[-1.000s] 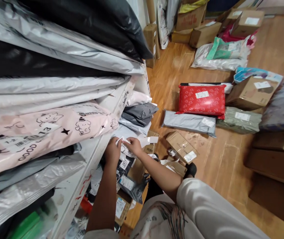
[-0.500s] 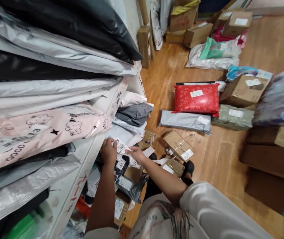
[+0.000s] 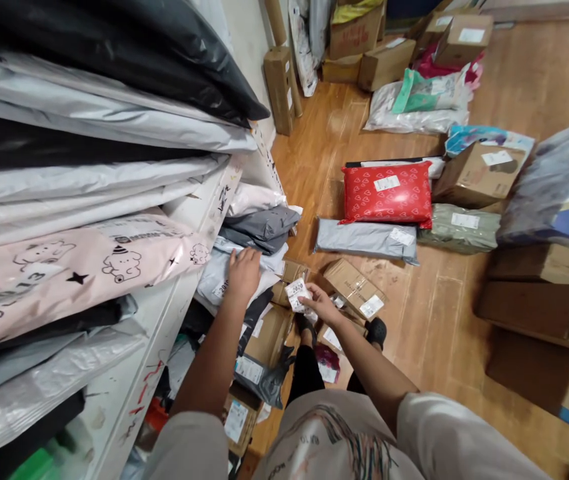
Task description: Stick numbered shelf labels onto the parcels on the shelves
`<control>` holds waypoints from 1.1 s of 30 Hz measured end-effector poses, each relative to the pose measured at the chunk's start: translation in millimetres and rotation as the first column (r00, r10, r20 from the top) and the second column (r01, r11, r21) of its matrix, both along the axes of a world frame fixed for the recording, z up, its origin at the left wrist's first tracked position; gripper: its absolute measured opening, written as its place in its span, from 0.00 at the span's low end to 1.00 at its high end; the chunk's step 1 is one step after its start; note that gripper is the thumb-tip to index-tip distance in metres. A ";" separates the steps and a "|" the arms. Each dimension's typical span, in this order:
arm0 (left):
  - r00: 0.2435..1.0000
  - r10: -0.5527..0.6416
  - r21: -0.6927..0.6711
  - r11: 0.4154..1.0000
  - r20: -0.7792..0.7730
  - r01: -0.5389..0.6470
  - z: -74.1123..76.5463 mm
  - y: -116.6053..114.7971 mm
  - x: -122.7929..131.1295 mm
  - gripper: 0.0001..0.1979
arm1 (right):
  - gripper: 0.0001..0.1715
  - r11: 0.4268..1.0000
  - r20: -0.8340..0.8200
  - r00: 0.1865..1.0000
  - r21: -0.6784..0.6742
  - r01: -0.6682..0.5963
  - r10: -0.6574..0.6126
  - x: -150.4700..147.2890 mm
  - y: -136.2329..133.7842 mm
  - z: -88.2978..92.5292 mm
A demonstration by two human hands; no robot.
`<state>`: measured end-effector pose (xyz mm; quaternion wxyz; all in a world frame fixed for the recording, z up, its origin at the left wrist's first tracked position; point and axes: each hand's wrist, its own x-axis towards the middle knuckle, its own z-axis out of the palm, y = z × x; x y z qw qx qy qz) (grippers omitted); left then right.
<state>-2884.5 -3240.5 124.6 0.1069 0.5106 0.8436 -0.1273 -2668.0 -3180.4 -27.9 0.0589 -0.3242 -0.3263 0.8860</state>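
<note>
My left hand [image 3: 244, 272] lies over a pale plastic mailer bag [image 3: 216, 267] in the stack on the lower shelf, fingers stretched out. A small label on that bag shows partly beside my wrist. In my right hand [image 3: 318, 303] is a strip of printed number labels [image 3: 296, 293], pinched between thumb and fingers, the top one reading 2020. It hangs above the floor, to the right of the stack. Grey mailer bags [image 3: 259, 227] lie just beyond my left hand.
A white shelf edge [image 3: 164, 333] runs along my left, with a pink mailer [image 3: 89, 267] and other bags above. On the wooden floor lie a red heart-print parcel [image 3: 387, 195], a long grey parcel [image 3: 364, 239] and a carton [image 3: 354, 287] near my feet. Several boxes [image 3: 529, 310] stand at right.
My right hand has drawn the label strip rightward, away from the stack. My left hand has left the labels and moved up and right onto the pale mailer. The view has shifted slightly.
</note>
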 end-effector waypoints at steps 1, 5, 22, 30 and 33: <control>0.999 -0.027 -0.056 0.998 0.042 0.029 -9.1 5.7 -8.9 0.15 | 0.29 1.000 -0.043 0.999 0.023 -0.014 0.015 -4.5 10.3 3.7; 0.980 -0.114 -0.160 0.977 0.162 0.140 -33.8 2.7 -37.6 0.11 | 0.23 0.977 -0.135 0.982 0.189 -0.102 0.129 -28.9 41.2 16.2; 0.992 0.099 -0.186 0.979 0.074 -0.084 -56.0 -6.8 -37.7 0.13 | 0.23 0.848 0.144 0.990 0.524 -0.081 0.005 -143.6 1.7 -14.4; 0.984 0.168 -0.127 0.976 -0.065 -0.175 -71.4 -2.4 -24.1 0.15 | 0.27 0.868 0.295 0.956 0.474 -0.146 0.000 -146.2 4.2 -14.1; 0.980 0.182 -0.108 0.976 -0.078 -0.190 -74.2 -1.1 -20.2 0.15 | 0.29 0.891 0.331 0.944 0.431 -0.145 -0.006 -136.7 3.4 -16.7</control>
